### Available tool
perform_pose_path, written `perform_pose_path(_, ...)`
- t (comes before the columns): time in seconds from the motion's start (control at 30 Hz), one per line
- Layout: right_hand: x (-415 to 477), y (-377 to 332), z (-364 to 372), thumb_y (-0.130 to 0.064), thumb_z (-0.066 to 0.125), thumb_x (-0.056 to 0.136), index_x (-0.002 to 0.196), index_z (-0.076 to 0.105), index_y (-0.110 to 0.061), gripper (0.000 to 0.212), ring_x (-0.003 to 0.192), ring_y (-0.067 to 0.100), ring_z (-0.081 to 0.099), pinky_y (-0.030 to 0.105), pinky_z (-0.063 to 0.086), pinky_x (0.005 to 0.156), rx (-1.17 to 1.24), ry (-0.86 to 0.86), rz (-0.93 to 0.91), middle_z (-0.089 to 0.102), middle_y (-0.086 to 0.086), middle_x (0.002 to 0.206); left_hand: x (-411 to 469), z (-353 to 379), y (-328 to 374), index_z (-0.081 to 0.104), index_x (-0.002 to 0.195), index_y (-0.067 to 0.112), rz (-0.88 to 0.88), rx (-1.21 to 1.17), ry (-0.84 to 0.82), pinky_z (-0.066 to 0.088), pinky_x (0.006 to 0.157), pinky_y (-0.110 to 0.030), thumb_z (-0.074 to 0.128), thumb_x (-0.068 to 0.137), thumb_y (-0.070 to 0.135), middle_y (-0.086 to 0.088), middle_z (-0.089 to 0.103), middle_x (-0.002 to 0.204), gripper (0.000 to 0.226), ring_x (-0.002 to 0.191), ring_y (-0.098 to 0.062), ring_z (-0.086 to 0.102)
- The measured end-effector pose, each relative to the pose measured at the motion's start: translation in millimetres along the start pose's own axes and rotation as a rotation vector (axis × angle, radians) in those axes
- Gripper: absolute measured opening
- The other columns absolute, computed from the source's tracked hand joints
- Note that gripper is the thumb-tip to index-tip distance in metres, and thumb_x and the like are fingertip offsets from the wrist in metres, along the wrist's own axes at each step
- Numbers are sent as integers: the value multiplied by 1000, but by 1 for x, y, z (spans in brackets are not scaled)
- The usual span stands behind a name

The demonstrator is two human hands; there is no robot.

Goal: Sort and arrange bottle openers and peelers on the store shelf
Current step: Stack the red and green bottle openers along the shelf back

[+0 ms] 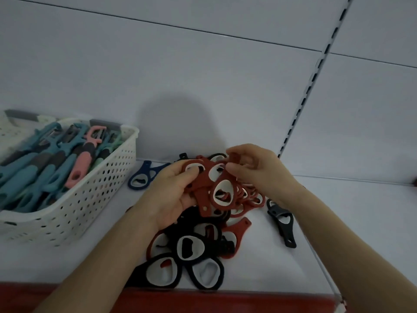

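Gripping a fanned stack of red bottle openers [209, 184] in the left hand [171, 195], fingers curled round it; pinching its far edge with the right hand [257, 170], fingertips closed on a red ring. Probably best squaring heads and handles before adding more, thumb pressing down against slipping. Working just above a tangled heap of black openers [189, 247]; keeping clear of a blue opener [142, 178] left of the left hand, a white basket [90, 199] of peelers [45, 163] farther left, and a dark opener [281, 222] under the right wrist.

White shelf [338, 211]: basket [94, 199] at left, pile of openers [191, 256] centre, a seemingly blue opener [141, 177] and a black opener [282, 224] flanking it.
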State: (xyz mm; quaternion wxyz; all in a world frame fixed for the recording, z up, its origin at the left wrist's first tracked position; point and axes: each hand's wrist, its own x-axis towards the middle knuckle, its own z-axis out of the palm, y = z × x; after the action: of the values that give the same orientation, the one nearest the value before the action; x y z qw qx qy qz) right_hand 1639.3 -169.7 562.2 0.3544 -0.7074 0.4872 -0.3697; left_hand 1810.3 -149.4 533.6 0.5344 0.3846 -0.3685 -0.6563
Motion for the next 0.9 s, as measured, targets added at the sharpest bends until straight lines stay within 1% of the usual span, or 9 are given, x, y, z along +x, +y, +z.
perform_pose_path(0.13,8,7,2,-7,64,84,112,61,-11,29,65,5,66,15,50,58,317,84,109,64,-5,69,0,-3,1,63,103,8,41,-18,-17,58,60,-34,46,92,6,-8,72,86,20,75,-17,70)
perform_pose_path(0.23,13,1,0,-4,63,84,106,63,-15,25,75,11,68,17,52,64,379,-64,82,69,-1,79,-3,-5,3,62,110,8,-8,28,-147,57,63,-35,54,85,20,-12,70,97,30,83,-22,68)
perform_pose_path(0.33,17,-6,4,-9,64,84,100,63,-23,21,82,15,69,22,56,72,225,-183,19,72,1,89,-4,-1,3,63,106,13,12,120,-101,56,58,-30,54,88,14,-11,71,93,21,79,-22,69)
perform_pose_path(0.4,21,-8,4,-13,65,84,98,61,-24,19,83,15,69,25,57,75,160,-90,-45,72,3,90,0,0,2,64,103,14,32,87,11,57,54,-30,50,91,6,-11,71,84,20,70,-21,68)
perform_pose_path(0.5,23,-6,4,-13,66,84,95,58,-23,17,69,7,68,17,55,64,224,167,-119,69,2,82,7,-8,1,61,106,13,35,-72,127,58,68,-43,47,94,10,-16,68,95,19,82,-27,67)
perform_pose_path(0.57,20,-3,13,-14,66,83,90,55,-30,21,73,5,68,15,54,67,181,254,-219,68,-3,84,11,-10,1,59,111,10,27,-115,106,57,73,-44,45,96,20,-16,68,101,23,89,-28,65)
perform_pose_path(0.67,13,5,35,-14,65,84,86,53,-36,26,78,1,65,11,50,69,110,279,-313,67,-13,83,14,-6,-1,63,102,8,45,-159,85,55,66,-36,42,95,23,-11,69,93,26,82,-23,65)
perform_pose_path(0.8,6,16,54,-23,67,82,88,63,-39,17,84,-4,63,11,48,75,79,119,-441,64,-27,86,18,-6,-3,62,91,5,68,-204,95,56,61,-33,41,96,18,-13,67,83,25,75,-21,65)
perform_pose_path(0.9,3,20,55,-28,59,85,103,68,-12,27,97,-14,57,6,44,84,-26,-70,-592,62,-20,100,21,-11,-2,58,99,11,46,-225,187,56,67,-35,41,98,23,-16,68,87,21,77,-21,68)
